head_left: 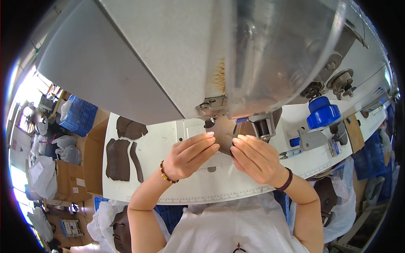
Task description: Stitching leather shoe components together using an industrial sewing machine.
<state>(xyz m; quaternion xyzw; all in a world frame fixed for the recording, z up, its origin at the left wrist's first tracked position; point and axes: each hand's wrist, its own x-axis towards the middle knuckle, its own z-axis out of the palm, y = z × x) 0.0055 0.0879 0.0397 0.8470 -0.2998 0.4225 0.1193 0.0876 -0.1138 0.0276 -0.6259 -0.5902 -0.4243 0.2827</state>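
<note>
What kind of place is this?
Probably a sewing workshop for leather goods. Both hands feed a brown piece under an industrial sewing machine, cut brown pieces lie stacked on the white table, and boxes and bags stand beside it.

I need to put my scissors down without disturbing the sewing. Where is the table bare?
Bare white table lies between the stacked brown pieces and the left hand, and along the near edge. It is crowded under the machine head, where both hands, the right hand included, press the brown piece.
</note>
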